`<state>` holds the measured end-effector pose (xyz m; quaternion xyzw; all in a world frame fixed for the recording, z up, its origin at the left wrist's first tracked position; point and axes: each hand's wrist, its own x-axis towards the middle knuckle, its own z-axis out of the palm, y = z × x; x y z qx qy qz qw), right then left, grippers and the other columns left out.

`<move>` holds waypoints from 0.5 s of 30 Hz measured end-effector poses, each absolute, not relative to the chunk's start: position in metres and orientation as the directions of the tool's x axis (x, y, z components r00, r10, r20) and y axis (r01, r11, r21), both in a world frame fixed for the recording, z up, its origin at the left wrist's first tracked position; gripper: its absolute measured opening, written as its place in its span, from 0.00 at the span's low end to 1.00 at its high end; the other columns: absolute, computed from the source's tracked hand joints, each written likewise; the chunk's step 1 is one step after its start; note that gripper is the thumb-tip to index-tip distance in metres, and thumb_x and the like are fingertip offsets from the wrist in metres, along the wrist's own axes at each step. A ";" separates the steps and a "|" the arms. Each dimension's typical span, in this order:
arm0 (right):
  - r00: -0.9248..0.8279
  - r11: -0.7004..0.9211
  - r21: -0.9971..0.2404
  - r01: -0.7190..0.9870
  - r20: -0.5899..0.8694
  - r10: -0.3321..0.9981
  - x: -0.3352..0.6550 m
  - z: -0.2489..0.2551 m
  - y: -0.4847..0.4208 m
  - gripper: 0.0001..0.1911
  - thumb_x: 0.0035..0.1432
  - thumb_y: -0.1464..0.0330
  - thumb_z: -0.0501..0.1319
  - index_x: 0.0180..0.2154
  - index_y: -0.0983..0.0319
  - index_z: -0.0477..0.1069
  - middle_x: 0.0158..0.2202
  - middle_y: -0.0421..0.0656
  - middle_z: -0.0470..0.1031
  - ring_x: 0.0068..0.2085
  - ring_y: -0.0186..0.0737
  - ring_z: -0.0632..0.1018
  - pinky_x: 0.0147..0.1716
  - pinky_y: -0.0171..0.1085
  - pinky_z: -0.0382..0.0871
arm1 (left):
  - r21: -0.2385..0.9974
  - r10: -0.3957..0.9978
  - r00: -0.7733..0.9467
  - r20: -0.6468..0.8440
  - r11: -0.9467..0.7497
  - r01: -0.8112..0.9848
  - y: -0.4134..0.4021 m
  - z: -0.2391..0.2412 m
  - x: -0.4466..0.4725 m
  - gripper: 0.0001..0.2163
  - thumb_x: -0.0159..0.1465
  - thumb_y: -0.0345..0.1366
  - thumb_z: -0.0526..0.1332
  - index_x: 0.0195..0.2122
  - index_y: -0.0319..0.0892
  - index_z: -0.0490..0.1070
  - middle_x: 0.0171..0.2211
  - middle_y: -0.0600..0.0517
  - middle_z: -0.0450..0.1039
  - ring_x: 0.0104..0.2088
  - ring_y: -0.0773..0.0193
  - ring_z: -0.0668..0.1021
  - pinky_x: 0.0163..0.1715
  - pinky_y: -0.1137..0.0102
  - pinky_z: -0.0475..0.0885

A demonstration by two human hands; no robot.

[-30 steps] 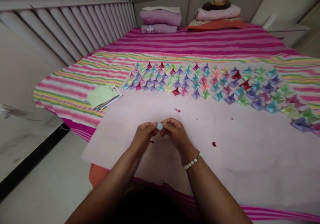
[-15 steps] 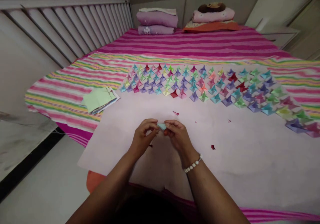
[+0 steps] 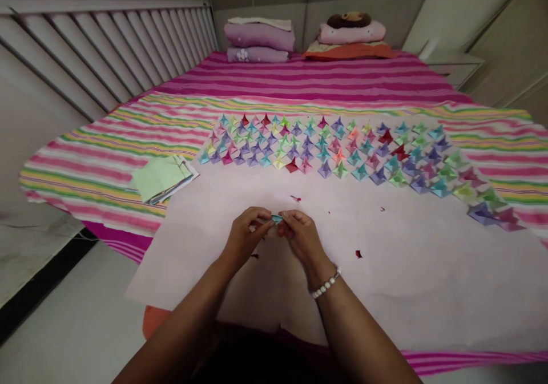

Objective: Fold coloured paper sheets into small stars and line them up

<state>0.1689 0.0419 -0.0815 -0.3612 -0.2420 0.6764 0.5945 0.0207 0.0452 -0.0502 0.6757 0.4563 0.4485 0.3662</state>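
Left hand (image 3: 245,234) part-curled, thumb and fingertips at the near-left end of a small light-blue paper piece (image 3: 277,219); right hand (image 3: 302,234) pinched shut on the other end. Piece sits between the two, over the pale pink sheet (image 3: 411,281). Can't read its folds from here (tiny, fingertips cover both ends). Sheet's right side runs out of view.

No lettering is legible; no numbers or signs either.
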 end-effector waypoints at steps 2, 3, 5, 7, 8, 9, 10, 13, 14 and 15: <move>-0.020 -0.168 -0.769 -0.617 -0.198 0.980 0.169 -0.082 0.042 0.13 0.42 0.61 0.71 0.26 0.64 0.75 0.20 0.38 0.73 0.19 0.31 0.71 0.19 0.32 0.66 | 0.907 0.945 0.198 0.261 -0.310 0.286 0.048 -0.048 0.021 0.03 0.57 0.32 0.64 0.32 0.41 0.74 0.38 0.48 0.74 0.34 0.65 0.77 0.29 0.71 0.76; -0.015 -0.164 -0.775 -0.610 -0.195 0.981 0.169 -0.082 0.043 0.14 0.42 0.61 0.71 0.26 0.64 0.74 0.20 0.38 0.73 0.19 0.30 0.70 0.19 0.32 0.65 | 0.911 0.945 0.211 0.249 -0.303 0.281 0.050 -0.047 0.021 0.03 0.57 0.33 0.64 0.33 0.41 0.75 0.39 0.47 0.74 0.34 0.65 0.77 0.28 0.71 0.76; -0.005 -0.153 -0.788 -0.596 -0.187 0.982 0.170 -0.082 0.043 0.14 0.43 0.60 0.71 0.25 0.64 0.74 0.20 0.38 0.73 0.19 0.30 0.70 0.19 0.32 0.65 | 0.923 0.947 0.243 0.211 -0.275 0.268 0.052 -0.045 0.021 0.04 0.57 0.34 0.63 0.33 0.41 0.75 0.38 0.47 0.74 0.33 0.65 0.77 0.27 0.72 0.75; 0.006 -0.143 -0.803 -0.578 -0.179 0.984 0.170 -0.083 0.043 0.14 0.43 0.59 0.70 0.25 0.64 0.73 0.20 0.38 0.72 0.18 0.30 0.69 0.19 0.32 0.65 | 0.935 0.946 0.277 0.169 -0.243 0.259 0.054 -0.044 0.022 0.05 0.58 0.35 0.63 0.34 0.41 0.76 0.36 0.47 0.74 0.30 0.66 0.76 0.25 0.72 0.75; 0.012 -0.137 -0.813 -0.566 -0.174 0.985 0.170 -0.083 0.043 0.15 0.44 0.59 0.70 0.24 0.63 0.73 0.19 0.38 0.72 0.18 0.30 0.69 0.19 0.32 0.65 | 0.938 0.945 0.291 0.150 -0.229 0.261 0.056 -0.044 0.022 0.06 0.58 0.36 0.63 0.34 0.42 0.76 0.36 0.48 0.73 0.28 0.66 0.76 0.24 0.72 0.75; 0.019 -0.131 -0.823 -0.553 -0.170 0.985 0.170 -0.083 0.043 0.15 0.44 0.59 0.70 0.24 0.63 0.72 0.19 0.38 0.72 0.18 0.30 0.69 0.19 0.32 0.64 | 0.938 0.944 0.301 0.135 -0.219 0.268 0.057 -0.044 0.022 0.06 0.58 0.36 0.63 0.34 0.42 0.77 0.35 0.48 0.73 0.27 0.67 0.75 0.23 0.72 0.74; 0.026 -0.124 -0.835 -0.537 -0.163 0.986 0.170 -0.083 0.042 0.15 0.45 0.58 0.69 0.24 0.63 0.72 0.19 0.38 0.72 0.18 0.31 0.69 0.19 0.33 0.64 | 0.937 0.944 0.307 0.123 -0.212 0.277 0.058 -0.044 0.022 0.06 0.58 0.37 0.63 0.34 0.42 0.77 0.35 0.48 0.73 0.25 0.68 0.74 0.22 0.72 0.74; 0.047 -0.094 -0.872 -0.480 -0.133 0.990 0.171 -0.081 0.039 0.14 0.49 0.58 0.67 0.27 0.63 0.73 0.18 0.38 0.71 0.19 0.32 0.70 0.22 0.33 0.64 | 0.936 0.945 0.304 0.119 -0.209 0.283 0.063 -0.047 0.024 0.06 0.58 0.37 0.62 0.33 0.42 0.77 0.34 0.49 0.73 0.26 0.67 0.74 0.22 0.73 0.73; 0.073 -0.070 -0.895 -0.440 -0.114 0.991 0.171 -0.080 0.038 0.13 0.50 0.59 0.66 0.30 0.63 0.74 0.18 0.37 0.71 0.20 0.33 0.70 0.23 0.33 0.64 | 0.936 0.947 0.295 0.128 -0.213 0.278 0.064 -0.048 0.024 0.06 0.58 0.37 0.62 0.33 0.43 0.77 0.34 0.49 0.73 0.28 0.67 0.74 0.22 0.74 0.72; 0.118 -0.032 -0.926 -0.377 -0.083 0.990 0.172 -0.079 0.037 0.13 0.52 0.60 0.65 0.33 0.63 0.75 0.18 0.37 0.71 0.21 0.33 0.70 0.24 0.34 0.64 | 0.937 0.949 0.284 0.138 -0.218 0.274 0.065 -0.049 0.025 0.06 0.58 0.36 0.62 0.32 0.43 0.77 0.35 0.49 0.73 0.29 0.66 0.75 0.23 0.74 0.72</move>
